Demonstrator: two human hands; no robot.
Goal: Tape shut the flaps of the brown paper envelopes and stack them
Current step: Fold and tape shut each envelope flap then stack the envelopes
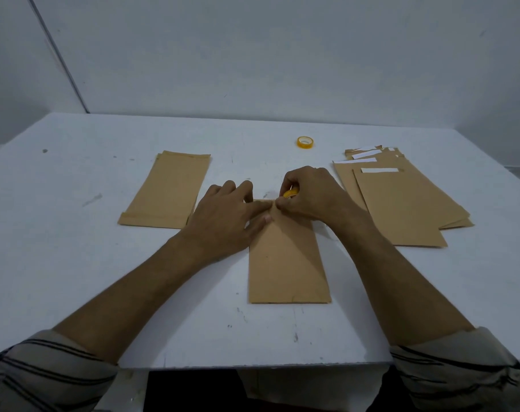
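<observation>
Flap taping in hand: midway between the surface's side edges, left hand presses the flap of the envelope with straight fingers, right hand fingers clamp the tape roll; next move likely requires drawing tape across.

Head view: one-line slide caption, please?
Left hand presses down the centre envelope as the right hand grips a yellow tape roll at its flap; a second roll lies beyond.

White table being shown w/ grey scuff and dark specks on its top, pale grey wall being seen behind, thin dark line being seen slanting down wall at left toward table's far corner, dark gap being seen below table's near edge.
</observation>
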